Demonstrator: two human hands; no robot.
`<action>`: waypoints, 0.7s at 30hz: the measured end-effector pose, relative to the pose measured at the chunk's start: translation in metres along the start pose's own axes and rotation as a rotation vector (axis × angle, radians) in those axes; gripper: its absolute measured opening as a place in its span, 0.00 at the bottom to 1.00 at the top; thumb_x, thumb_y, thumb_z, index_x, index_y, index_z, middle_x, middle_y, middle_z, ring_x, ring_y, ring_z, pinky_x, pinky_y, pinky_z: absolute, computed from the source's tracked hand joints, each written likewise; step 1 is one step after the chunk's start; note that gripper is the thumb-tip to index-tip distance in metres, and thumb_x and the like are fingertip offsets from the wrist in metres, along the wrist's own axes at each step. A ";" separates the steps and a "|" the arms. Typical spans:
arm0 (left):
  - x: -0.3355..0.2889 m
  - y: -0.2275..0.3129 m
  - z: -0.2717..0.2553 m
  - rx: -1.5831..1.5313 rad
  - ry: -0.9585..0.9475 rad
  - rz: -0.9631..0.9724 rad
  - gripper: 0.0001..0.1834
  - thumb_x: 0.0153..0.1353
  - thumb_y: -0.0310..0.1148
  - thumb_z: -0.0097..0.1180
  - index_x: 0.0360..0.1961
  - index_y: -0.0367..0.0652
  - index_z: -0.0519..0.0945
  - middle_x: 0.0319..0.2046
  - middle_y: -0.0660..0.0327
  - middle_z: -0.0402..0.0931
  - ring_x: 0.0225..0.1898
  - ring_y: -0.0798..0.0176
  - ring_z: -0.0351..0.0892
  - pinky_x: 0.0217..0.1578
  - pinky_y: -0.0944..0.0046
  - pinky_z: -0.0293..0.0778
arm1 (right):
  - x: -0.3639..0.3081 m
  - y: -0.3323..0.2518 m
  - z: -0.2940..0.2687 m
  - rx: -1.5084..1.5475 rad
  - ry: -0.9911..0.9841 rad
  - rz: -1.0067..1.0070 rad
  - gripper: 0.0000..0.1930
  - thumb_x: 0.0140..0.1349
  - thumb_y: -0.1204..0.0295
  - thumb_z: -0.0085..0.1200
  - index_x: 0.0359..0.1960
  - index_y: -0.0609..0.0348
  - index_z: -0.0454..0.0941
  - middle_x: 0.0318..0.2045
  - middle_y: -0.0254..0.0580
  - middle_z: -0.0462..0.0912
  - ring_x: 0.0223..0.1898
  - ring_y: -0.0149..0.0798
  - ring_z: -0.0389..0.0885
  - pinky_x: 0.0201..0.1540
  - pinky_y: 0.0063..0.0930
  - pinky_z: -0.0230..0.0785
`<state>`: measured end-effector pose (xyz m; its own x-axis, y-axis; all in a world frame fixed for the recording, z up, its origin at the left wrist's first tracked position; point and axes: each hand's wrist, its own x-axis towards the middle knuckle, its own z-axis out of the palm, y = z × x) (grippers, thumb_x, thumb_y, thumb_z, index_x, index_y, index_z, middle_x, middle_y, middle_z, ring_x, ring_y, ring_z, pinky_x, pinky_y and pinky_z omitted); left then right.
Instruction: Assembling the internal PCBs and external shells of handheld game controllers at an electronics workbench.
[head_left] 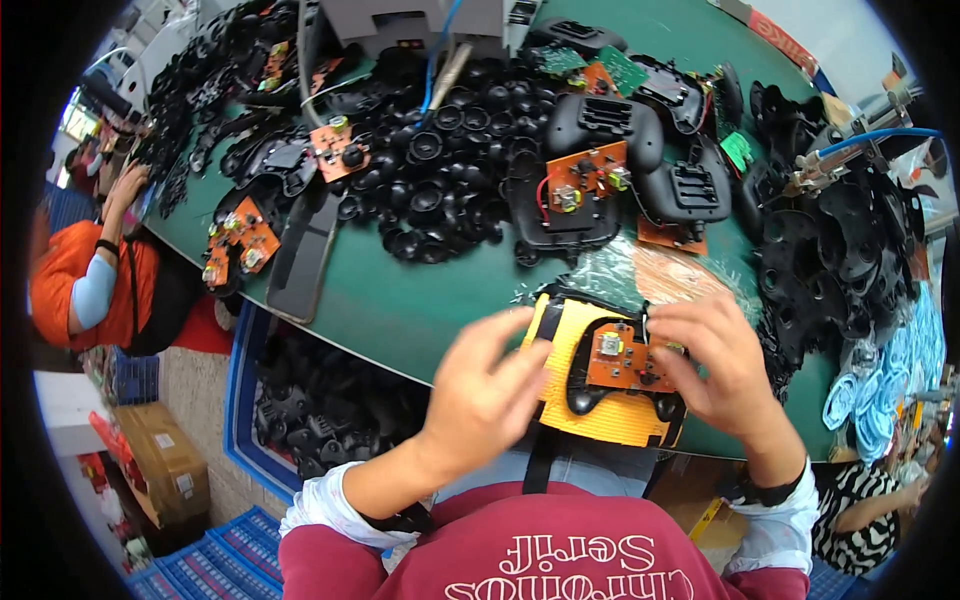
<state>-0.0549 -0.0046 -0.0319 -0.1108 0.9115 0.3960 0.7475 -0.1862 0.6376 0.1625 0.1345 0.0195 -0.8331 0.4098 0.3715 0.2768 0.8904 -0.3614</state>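
Note:
A black game controller half-shell lies on a yellow ribbed pad at the table's near edge. Inside the shell sits an orange circuit board with a pale square component. My right hand is bent over the controller's right side, its thumb on the board and its fingers by a short wire at the upper edge. To the left, my left hand hovers by the pad with fingers apart and nothing visible in them; it is slightly blurred.
Small black round caps heap up mid-table. Controller bodies with boards lie behind the pad, black shells at right. A dark phone rests left. Below the edge stands a blue crate. Another person in orange works at left.

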 end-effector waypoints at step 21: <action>0.045 -0.081 -0.033 0.467 0.308 -0.093 0.08 0.46 0.23 0.66 0.29 0.44 0.81 0.32 0.60 0.72 0.38 0.54 0.72 0.42 0.57 0.67 | -0.037 0.019 -0.018 0.278 0.103 0.703 0.14 0.57 0.82 0.57 0.46 0.60 0.82 0.32 0.33 0.78 0.33 0.26 0.73 0.34 0.21 0.67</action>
<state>-0.1416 0.0392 -0.0439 -0.3235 0.7544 0.5712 0.9282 0.1356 0.3466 0.2066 0.1396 0.0141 -0.4526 0.8905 0.0473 0.5834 0.3358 -0.7395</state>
